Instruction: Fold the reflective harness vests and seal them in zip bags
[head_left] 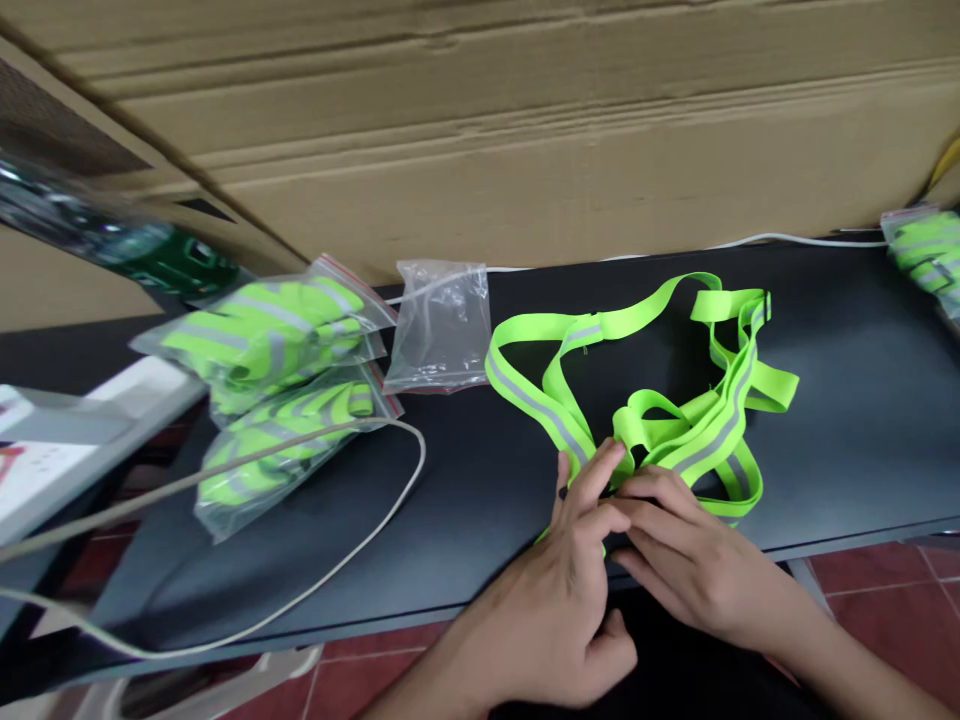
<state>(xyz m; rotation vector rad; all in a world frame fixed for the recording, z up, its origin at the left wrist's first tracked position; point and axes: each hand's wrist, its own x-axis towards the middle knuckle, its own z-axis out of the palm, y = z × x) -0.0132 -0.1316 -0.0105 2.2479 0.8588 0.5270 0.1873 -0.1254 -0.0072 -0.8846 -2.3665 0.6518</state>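
Note:
A neon green reflective strap vest (720, 430) lies loosely tangled on the black tabletop (847, 420), its webbing striped with silver-grey reflective tape. My left hand (547, 590) grips a strap at the near edge of the bundle between thumb and fingers. My right hand (690, 550) lies beside it, its fingers pressed onto the gathered straps. The two hands nearly touch, and they hide the lowest part of the vest.
To the left, two zip bags (262, 340) hold folded green vests, and an empty clear zip bag (439, 325) lies nearby. Another bagged vest (926, 255) sits at the right edge. A white cable (390, 528) curves across the table, and a cardboard sheet (480, 130) stands behind it.

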